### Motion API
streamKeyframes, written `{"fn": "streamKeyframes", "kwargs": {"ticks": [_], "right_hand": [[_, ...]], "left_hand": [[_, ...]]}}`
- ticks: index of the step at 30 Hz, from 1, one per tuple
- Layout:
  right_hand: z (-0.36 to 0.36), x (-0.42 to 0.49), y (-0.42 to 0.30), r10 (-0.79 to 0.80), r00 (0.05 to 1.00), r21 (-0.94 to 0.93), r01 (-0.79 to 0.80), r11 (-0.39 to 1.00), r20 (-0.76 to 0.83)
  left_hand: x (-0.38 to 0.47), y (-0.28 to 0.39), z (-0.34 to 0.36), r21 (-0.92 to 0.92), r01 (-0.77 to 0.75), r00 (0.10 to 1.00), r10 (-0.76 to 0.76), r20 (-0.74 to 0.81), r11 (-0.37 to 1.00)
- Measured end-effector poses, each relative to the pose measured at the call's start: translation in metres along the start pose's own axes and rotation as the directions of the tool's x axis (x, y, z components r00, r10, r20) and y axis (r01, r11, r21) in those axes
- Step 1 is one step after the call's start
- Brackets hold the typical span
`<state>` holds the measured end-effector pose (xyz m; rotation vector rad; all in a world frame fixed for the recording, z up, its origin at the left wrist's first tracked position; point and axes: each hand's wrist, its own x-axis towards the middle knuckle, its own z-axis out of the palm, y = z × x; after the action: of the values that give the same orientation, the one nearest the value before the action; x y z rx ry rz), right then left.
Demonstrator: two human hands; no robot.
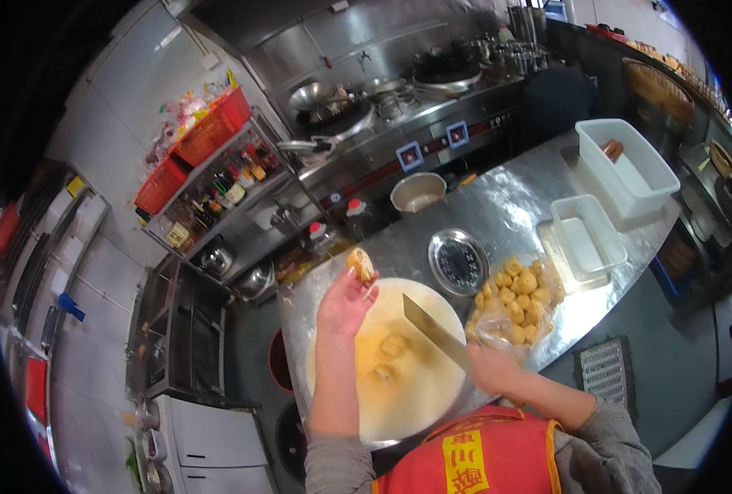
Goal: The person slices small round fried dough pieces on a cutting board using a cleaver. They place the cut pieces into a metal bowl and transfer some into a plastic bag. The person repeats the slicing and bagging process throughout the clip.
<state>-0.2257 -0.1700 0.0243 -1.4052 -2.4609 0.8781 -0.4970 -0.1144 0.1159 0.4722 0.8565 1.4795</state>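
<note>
My left hand point(345, 309) holds up a golden-brown piece of food point(360, 264) with a pale cut face, above the far left edge of a round white cutting board point(418, 401). My right hand point(491, 369) grips the handle of a broad-bladed Chinese cleaver point(437, 330), its blade over the board's right side. Two more yellowish pieces, one point(394, 346) above the other point(383, 373), lie on the stained middle of the board. Right of the board, a clear plastic bag holds several yellow-brown balls point(527, 282).
A round steel dish point(458, 262) sits beyond the board. Two plastic tubs, one small point(588, 238) and one large point(628, 167), stand at the right end of the steel table point(514, 191). A metal basin point(418, 192) and a stove with woks point(335, 117) lie past the far edge.
</note>
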Motion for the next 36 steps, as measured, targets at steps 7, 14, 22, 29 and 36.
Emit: {"fn": "streamKeyframes", "kwargs": {"ticks": [7,14,22,29,36], "right_hand": [[0.004,0.002,0.004,-0.012,0.999,-0.057,0.014,0.998,0.031],[-0.006,0.005,-0.004,0.049,0.995,-0.032,-0.046,0.998,0.083],[-0.012,0.005,-0.006,0.077,0.989,-0.014,-0.075,0.997,0.123],[-0.016,0.007,-0.011,0.140,0.977,-0.034,-0.136,0.990,0.162],[-0.013,0.005,-0.008,0.100,0.988,-0.024,-0.098,0.995,0.114]], "left_hand": [[0.003,-0.011,-0.031,0.628,-0.159,0.979,0.040,0.200,0.762],[-0.005,-0.043,-0.075,0.990,-0.131,0.991,-0.003,0.131,-0.053],[-0.008,-0.046,-0.098,0.630,0.146,0.989,-0.114,-0.091,0.763],[-0.013,-0.043,-0.110,-0.005,0.202,0.972,-0.200,0.127,0.979],[-0.015,-0.042,-0.106,0.182,0.135,0.984,-0.153,0.092,0.974]]}}
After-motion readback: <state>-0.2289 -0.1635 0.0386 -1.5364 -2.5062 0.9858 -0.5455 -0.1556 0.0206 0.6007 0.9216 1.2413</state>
